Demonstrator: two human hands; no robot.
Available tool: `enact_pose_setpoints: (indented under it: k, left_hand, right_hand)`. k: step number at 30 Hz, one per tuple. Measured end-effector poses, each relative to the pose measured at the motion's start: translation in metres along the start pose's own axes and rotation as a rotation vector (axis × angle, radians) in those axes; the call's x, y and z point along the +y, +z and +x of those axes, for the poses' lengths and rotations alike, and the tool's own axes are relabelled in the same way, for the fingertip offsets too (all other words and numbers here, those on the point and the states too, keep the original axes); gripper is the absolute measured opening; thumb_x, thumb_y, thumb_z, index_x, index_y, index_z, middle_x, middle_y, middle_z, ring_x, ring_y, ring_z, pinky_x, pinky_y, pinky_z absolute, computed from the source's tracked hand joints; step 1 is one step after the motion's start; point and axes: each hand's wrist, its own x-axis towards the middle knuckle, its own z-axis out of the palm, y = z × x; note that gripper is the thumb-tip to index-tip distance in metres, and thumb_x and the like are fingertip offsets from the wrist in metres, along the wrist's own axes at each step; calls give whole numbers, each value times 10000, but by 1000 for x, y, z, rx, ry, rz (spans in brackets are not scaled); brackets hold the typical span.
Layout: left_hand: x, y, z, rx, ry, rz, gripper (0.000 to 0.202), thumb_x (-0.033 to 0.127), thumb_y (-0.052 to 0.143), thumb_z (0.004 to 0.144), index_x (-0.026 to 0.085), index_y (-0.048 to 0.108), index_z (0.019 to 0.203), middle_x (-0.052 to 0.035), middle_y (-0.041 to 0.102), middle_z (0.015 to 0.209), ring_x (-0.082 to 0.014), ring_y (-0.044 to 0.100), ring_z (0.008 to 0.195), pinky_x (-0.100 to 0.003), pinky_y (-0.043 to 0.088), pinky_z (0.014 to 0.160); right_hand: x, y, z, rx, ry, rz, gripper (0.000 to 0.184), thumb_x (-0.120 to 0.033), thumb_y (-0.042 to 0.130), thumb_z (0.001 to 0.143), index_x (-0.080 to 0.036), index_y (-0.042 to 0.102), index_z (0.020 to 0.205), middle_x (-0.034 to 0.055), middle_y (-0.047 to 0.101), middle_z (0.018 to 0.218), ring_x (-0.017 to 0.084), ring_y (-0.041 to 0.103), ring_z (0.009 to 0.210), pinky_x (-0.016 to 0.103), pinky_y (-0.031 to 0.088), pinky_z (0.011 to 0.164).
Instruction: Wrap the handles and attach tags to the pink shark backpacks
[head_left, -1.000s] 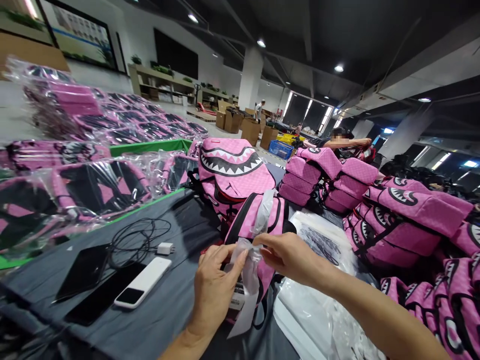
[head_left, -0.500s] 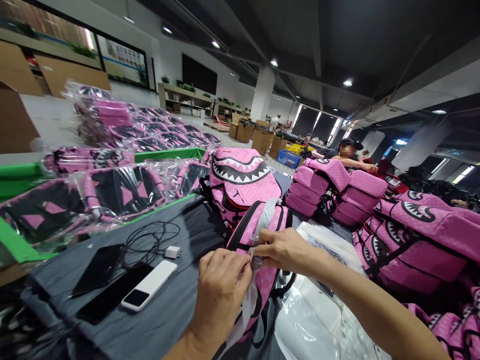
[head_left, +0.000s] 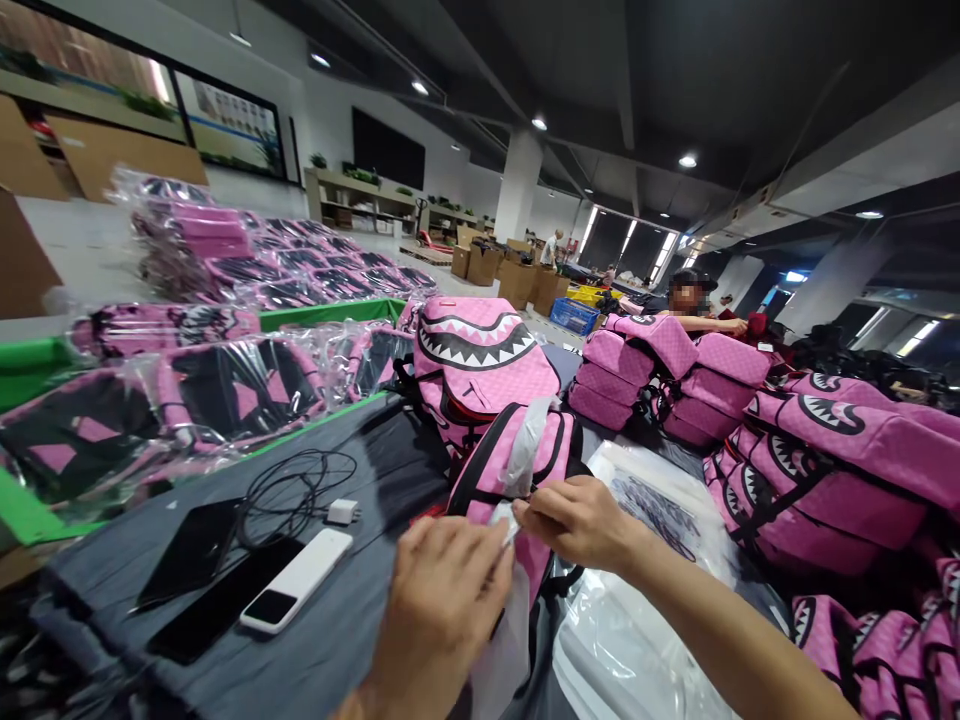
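Observation:
A small pink bag with black trim stands on the grey cloth in front of me, leaning by a larger pink backpack with a shark-mouth print. Down the bag's middle runs a thin whitish wrapping strip. My right hand pinches this strip near the bag's centre. Close beside it, my left hand has its fingers closed on the strip's lower part, which trails below. The fingertips of both hands nearly meet, and my left hand hides the bag's lower end.
Left on the grey cloth lie a white handheld device, dark phones, a charger and a coiled cable. A green-edged bin holds plastic-wrapped bags. Clear plastic bags and stacked pink backpacks are at right; a person works behind.
My right hand has shifted slightly down and right along the strip. My left hand has lowered a little, and the view has shifted slightly.

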Motion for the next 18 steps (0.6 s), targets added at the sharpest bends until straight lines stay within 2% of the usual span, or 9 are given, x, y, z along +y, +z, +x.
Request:
enact_pose_setpoints:
  k: [2, 5, 7, 9, 11, 13, 15, 18]
  left_hand:
    - [-10, -7, 3, -54, -386, -365, 212, 352, 586, 956, 214, 714, 1052, -46, 778, 978, -218, 687, 909, -379, 501, 901]
    - [-16, -18, 14, -231, -1051, -893, 497, 539, 771, 733, 190, 690, 1077, -78, 778, 1010, -247, 719, 990, -346, 566, 875]
    - [-12, -22, 25, -333, -1293, -1125, 552, 542, 848, 605, 165, 707, 984, -76, 777, 941, -235, 723, 932, -303, 576, 829]
    - [-4, -21, 35, -392, -1437, -1219, 444, 478, 876, 572, 150, 710, 821, -45, 745, 778, -178, 691, 735, -251, 559, 695]
    - [2, -16, 44, -471, -1574, -1232, 347, 444, 844, 641, 143, 681, 698, -19, 680, 629, -133, 612, 556, -235, 508, 560]
    - [5, -8, 50, -556, -1674, -1215, 353, 455, 803, 719, 140, 659, 652, -13, 639, 559, -125, 567, 477, -240, 467, 495]
    - [5, 0, 52, -599, -1674, -1204, 376, 470, 819, 717, 138, 654, 650, -21, 643, 555, -133, 568, 465, -245, 452, 481]
    - [1, 6, 49, -636, -1557, -1226, 385, 450, 883, 635, 136, 665, 677, -25, 661, 589, -133, 584, 493, -240, 455, 503]
  right_hand:
    - [-10, 3, -5, 66, 79, 5, 379, -156, 434, 1057, -193, 521, 690, -43, 498, 568, 77, 452, 490, 304, 277, 480]
    - [-21, 6, -13, 183, 114, -20, 299, -110, 478, 1024, -201, 524, 742, -51, 503, 568, 87, 448, 488, 323, 277, 480]
    - [-25, 9, -16, 205, 117, -35, 280, -101, 476, 1018, -207, 532, 766, -51, 508, 568, 93, 453, 489, 333, 272, 478]
    - [-26, 12, -17, 208, 126, -34, 284, -103, 459, 1024, -213, 537, 774, -52, 501, 559, 98, 455, 488, 339, 270, 481]
    - [-25, 13, -17, 229, 126, -22, 278, -113, 449, 1029, -213, 547, 789, -52, 497, 553, 102, 455, 489, 336, 277, 486]
    - [-24, 13, -16, 251, 105, -18, 263, -131, 444, 1035, -207, 564, 814, -47, 504, 559, 105, 457, 496, 329, 286, 491]
    - [-23, 12, -16, 246, 84, -16, 257, -145, 437, 1041, -200, 579, 834, -39, 515, 571, 109, 465, 510, 324, 291, 497]
    - [-25, 10, -19, 227, 87, -39, 265, -139, 442, 1039, -194, 584, 822, -32, 515, 575, 112, 468, 524, 327, 278, 503]
